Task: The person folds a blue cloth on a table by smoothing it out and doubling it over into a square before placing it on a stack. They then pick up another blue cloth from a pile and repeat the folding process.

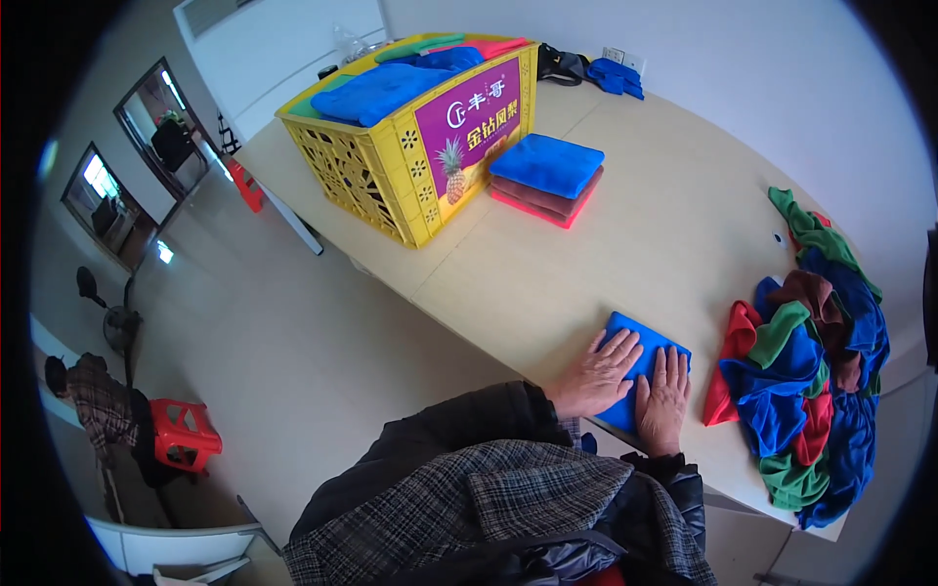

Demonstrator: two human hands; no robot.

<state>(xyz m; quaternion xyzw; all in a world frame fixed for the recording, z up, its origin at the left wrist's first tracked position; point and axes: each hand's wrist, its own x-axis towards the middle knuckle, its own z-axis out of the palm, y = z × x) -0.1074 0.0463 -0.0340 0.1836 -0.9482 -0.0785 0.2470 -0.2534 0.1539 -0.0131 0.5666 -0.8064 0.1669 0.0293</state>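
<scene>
Folded blue cloth [645,366] sits at the near table edge, lower centre-right of the frame, squared into a compact rectangle. Both hands are flat on top of it: left hand [598,376] over the left half, right hand [662,398] over the right half, fingers spread and extended, palms down, gripping nothing. Reads as the pressing/smoothing stage of a fold, with the fold itself looking done. Just right of it, a loose heap of unfolded cloths [811,391] in blue, green, red and brown spills along the right side of the table [625,234]. Further up, centre frame, a neat stack of folded cloths [547,181], blue over brown over pink, lies beside a yellow plastic crate [391,166] that holds more folded cloths, upper centre-left. My read: the next move calls for closing the fingers under the cloth's edges so it lifts without opening up, then a long reach across the table to the stack. Red stool [186,430] on the floor, lower left.
</scene>
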